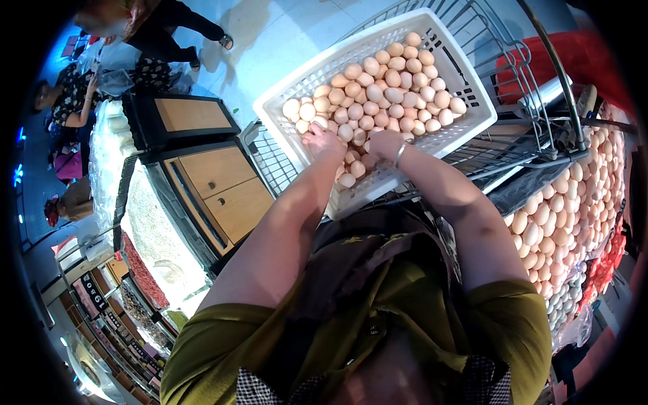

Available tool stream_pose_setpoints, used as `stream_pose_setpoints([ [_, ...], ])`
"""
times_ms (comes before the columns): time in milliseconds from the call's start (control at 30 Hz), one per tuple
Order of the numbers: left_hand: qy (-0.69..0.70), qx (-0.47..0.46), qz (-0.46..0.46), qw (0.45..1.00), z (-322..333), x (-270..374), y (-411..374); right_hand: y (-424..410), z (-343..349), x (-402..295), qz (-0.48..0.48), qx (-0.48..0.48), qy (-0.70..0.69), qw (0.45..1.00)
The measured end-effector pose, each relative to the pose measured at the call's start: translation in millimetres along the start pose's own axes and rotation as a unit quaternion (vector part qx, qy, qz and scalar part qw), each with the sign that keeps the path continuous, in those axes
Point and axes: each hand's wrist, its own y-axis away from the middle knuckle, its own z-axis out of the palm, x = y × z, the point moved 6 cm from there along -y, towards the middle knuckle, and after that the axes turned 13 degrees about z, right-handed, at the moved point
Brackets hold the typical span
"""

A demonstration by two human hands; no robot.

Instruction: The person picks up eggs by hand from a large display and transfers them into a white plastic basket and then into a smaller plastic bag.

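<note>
A white perforated plastic basket (349, 53) rests on a wire shopping cart (271, 157) in front of me. Brown and pinkish eggs (392, 95) are piled loosely inside it. My left hand (325, 142) reaches in at the left near side, its fingers against the eggs there; whether it grips one is unclear. Lower in the pile is my right hand (386, 146), a bracelet on its wrist. Its fingers are hidden down among the eggs, so its hold cannot be seen.
A large heap of eggs (562, 217) lies at the right, with bluish eggs (564, 298) nearer me. Wooden cabinets (223, 192) and a bin of white grain (154, 217) stand at the left. Other people (76, 101) are at the upper left.
</note>
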Motion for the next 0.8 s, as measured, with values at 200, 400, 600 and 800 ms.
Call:
stream_pose_setpoints([
  [200,0.097,-0.021,-0.007,0.995,3.1,7.4,-11.0,-41.6,23.5,38.4,-0.032,0.018,-0.218,0.975],
  [400,0.058,-0.091,0.151,0.983,14.9,4.7,-7.0,7.1,25.5,26.3,-0.135,0.16,-0.255,0.944],
  [600,-0.071,-0.072,0.091,0.991,19.0,1.2,-26.1,32.4,8.6,40.7,-0.088,-0.103,-0.548,0.825],
  [800,0.056,-0.107,0.159,0.98,27.8,-10.6,-47.0,151.0,-17.2,93.4,-0.299,0.056,-0.729,0.613],
])
